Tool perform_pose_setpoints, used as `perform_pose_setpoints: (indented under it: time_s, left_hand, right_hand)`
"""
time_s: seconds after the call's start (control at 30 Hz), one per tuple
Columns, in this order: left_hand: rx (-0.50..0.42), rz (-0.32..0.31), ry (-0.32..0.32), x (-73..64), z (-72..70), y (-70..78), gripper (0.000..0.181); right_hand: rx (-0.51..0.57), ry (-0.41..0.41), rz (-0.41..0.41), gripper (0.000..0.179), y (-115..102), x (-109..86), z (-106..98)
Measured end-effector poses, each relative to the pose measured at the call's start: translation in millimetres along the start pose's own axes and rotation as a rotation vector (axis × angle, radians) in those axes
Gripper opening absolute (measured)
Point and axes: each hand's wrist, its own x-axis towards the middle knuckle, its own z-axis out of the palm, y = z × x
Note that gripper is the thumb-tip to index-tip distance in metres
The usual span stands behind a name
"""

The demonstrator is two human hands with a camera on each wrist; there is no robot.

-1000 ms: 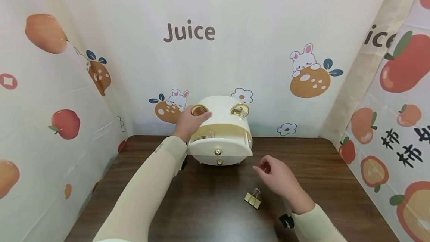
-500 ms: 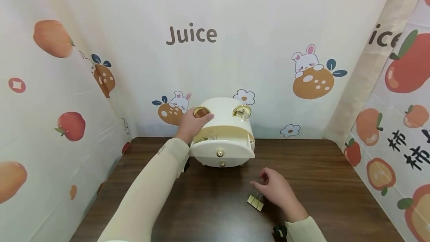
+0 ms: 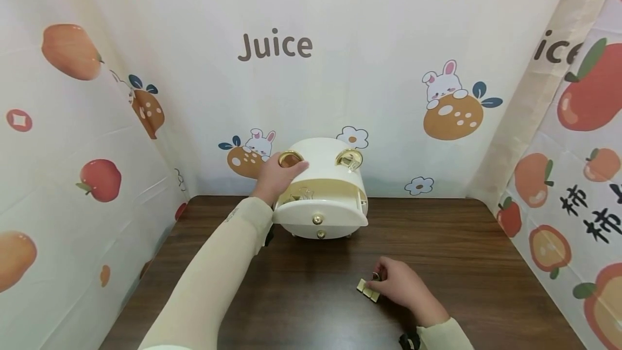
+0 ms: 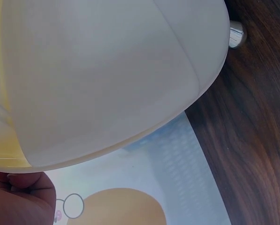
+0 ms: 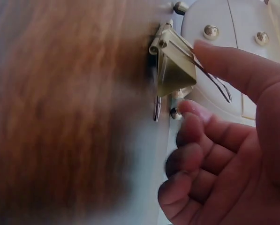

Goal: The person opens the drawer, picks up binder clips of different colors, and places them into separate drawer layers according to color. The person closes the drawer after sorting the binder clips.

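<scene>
A small white drawer box with gold knobs and two gold rings stands at the back of the table, its upper drawer pulled out. My left hand grips the box's left side by a gold ring, thumb over the top. In the left wrist view, curled fingers show at the box's edge. A gold binder clip lies on the dark table, one wire handle raised. Around it is my right hand. Its thumb lies against the clip's handle, while the index fingertip sits just below, a gap showing between them.
Small clips with wire handles lie inside the pulled-out drawer. The dark wooden table has a fruit-printed white curtain behind it and at both sides.
My right hand has moved down and towards me, from beside the drawer box to the binder clip, its thumb now overlapping the clip. The left hand stays on the box.
</scene>
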Motion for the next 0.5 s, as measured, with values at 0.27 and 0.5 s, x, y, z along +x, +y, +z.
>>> perform_pose_setpoints:
  time_s: [0.27,0.5]
  left_hand:
    - [-0.007,0.002,-0.009,0.2,-1.1,0.7,0.081]
    - [-0.011,-0.015,-0.015,-0.3,-1.5,0.9,0.08]
  right_hand:
    - [-0.076,-0.117,-0.142,0.021,-5.4,0.5,6.2]
    - [-0.209,-0.128,-0.177,0.024,-15.5,-2.0,8.3]
